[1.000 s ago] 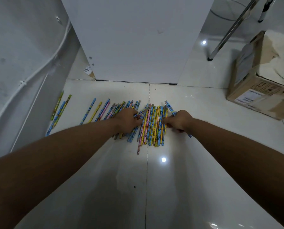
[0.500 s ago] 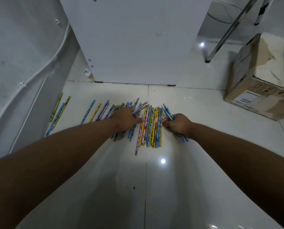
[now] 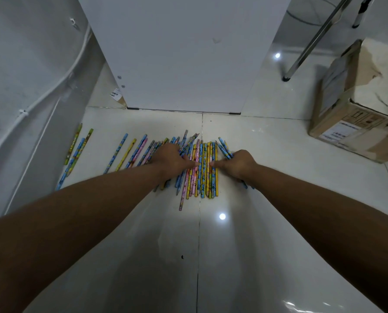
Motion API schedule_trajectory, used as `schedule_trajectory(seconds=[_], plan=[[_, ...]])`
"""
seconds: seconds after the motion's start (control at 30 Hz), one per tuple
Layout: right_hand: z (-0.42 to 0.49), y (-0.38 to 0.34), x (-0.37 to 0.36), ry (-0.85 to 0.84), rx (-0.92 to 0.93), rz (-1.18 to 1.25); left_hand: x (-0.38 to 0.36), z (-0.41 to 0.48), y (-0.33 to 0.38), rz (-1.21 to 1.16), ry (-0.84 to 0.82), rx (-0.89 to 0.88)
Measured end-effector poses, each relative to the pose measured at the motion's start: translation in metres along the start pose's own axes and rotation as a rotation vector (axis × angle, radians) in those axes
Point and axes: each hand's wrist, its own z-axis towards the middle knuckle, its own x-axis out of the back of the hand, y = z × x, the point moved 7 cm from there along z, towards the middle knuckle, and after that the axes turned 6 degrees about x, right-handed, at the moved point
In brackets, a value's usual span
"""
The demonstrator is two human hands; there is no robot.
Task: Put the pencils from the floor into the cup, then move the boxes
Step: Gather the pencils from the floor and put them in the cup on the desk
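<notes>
Colourful patterned pencils (image 3: 205,175) are lying in a row on the glossy white tiled floor (image 3: 222,256). Left hand (image 3: 172,160) is resting on them, finger curl unclear. Right hand (image 3: 238,164) is gripping a few blue pencils (image 3: 224,149), fingers curled round.

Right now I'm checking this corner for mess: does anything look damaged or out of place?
Yes. Many pencils lie loose on the floor, a few strays apart by the left wall. The cardboard box on the right has a torn top, its outer layer peeled away.
</notes>
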Motion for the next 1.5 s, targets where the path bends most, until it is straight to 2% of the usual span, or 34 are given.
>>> schedule_trajectory(seconds=[0.13,0.3,0.63,0.77,0.87,1.13,1.33,1.5], plan=[[0.001,-0.004,-0.010,-0.054,-0.014,0.004,0.001,-0.006,0.007,-0.020,0.041,-0.024],[0.002,-0.005,-0.014,-0.108,0.021,0.038,0.005,-0.008,0.000,-0.044,0.121,0.059],[-0.003,0.000,-0.011,-0.152,0.059,0.204,0.006,-0.005,0.003,0.093,0.093,0.093],[-0.004,-0.002,-0.013,-0.191,0.070,0.332,0.002,-0.009,0.013,0.182,0.124,0.048],[-0.009,-0.003,-0.012,-0.209,0.080,0.339,-0.001,-0.013,0.021,0.267,0.127,0.000],[-0.018,-0.001,-0.003,-0.200,0.061,0.342,-0.008,-0.014,0.031,0.451,0.009,-0.047],[-0.029,-0.006,0.009,-0.169,0.080,0.227,-0.021,-0.024,0.030,0.688,-0.021,-0.253],[-0.031,-0.010,0.011,-0.157,0.080,0.255,-0.020,-0.023,0.030,0.778,0.061,-0.374]])
